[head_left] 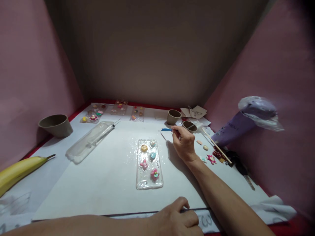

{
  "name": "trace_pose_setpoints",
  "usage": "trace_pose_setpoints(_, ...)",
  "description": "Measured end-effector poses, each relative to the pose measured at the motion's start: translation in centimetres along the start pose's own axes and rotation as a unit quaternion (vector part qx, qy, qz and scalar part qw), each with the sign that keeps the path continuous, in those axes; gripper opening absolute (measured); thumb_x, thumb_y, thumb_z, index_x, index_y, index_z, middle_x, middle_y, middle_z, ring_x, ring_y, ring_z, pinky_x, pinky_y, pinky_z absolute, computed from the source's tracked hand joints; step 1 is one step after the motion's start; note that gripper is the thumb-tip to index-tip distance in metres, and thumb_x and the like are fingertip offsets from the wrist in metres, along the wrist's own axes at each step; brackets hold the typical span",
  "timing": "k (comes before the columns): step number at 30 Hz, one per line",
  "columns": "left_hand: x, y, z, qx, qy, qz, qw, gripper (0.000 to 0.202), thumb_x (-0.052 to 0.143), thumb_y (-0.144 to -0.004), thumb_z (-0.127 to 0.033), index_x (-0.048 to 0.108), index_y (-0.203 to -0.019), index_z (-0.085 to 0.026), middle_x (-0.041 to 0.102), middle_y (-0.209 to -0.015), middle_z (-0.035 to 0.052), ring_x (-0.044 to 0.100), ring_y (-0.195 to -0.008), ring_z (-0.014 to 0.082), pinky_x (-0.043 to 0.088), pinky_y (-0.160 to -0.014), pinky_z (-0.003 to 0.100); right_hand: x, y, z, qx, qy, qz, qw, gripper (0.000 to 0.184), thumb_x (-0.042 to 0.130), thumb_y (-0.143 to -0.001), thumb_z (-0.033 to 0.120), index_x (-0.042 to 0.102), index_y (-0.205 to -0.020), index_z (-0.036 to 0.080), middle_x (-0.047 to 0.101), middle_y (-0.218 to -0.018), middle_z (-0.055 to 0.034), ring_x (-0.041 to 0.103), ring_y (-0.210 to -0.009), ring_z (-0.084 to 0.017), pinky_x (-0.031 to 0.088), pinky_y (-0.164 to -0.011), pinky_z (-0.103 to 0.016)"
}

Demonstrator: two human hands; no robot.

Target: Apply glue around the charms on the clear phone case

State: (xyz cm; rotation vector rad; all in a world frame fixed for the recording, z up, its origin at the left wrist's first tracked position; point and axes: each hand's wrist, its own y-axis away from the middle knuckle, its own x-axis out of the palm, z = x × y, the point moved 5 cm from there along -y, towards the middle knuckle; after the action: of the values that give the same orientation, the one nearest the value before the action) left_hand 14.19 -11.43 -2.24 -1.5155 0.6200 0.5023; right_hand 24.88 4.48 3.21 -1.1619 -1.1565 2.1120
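A clear phone case [149, 165] lies in the middle of the white board [103, 177], with several small coloured charms stuck on it. To its right, my right hand [183, 142] is closed in a pinch on a thin tool with a blue tip [166, 129], close to a small brown paper cup [189, 126]. My left hand [176, 218] rests at the board's near edge, fingers curled under; nothing shows in them.
Loose charms [208, 154] and a wooden stick [216, 145] lie right of my hand. A purple piping bag [246, 121] leans on the right wall. A second cup [173, 116], decorated cases [118, 109], a syringe [104, 132], a bowl [56, 125] and a banana [18, 170] lie around.
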Motion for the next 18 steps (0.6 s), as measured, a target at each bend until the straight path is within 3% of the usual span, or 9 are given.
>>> trace_pose_setpoints(5,0.1,0.0,0.0,0.002,-0.002,0.017,1.0,0.026,0.06,-0.089,-0.012,0.048,-0.066,-0.014,0.042,-0.057,-0.0053,0.039,-0.062,0.01,0.04,-0.075,0.03,-0.5,0.1,-0.1,0.08,-0.048,-0.019,0.995,0.015,0.054,-0.081,0.015,0.068,-0.087,0.018,0.068,-0.069,-0.0014,0.059,-0.057,-0.014,0.047,-0.058,-0.026)
trace_pose_setpoints(11,0.2,0.0,-0.1,0.011,-0.007,0.039,0.999,0.028,0.069,-0.083,-0.017,0.048,-0.065,-0.014,0.044,-0.059,-0.0055,0.039,-0.064,0.0103,0.04,-0.073,0.031,-0.6,0.6,0.3,0.174,-0.167,-0.014,0.97,0.014,0.058,-0.081,0.019,0.069,-0.09,0.018,0.069,-0.07,-0.0011,0.062,-0.058,-0.013,0.049,-0.056,-0.026)
trace_pose_setpoints(18,0.1,0.1,-0.1,-0.003,0.001,0.032,0.999,0.024,0.066,-0.086,-0.017,0.05,-0.068,-0.014,0.043,-0.059,-0.0049,0.039,-0.062,0.0106,0.041,-0.074,0.03,-0.6,0.8,2.5,0.161,-0.236,0.033,0.958,0.014,0.06,-0.08,0.016,0.069,-0.09,0.018,0.069,-0.072,-0.001,0.062,-0.058,-0.012,0.05,-0.055,-0.025)
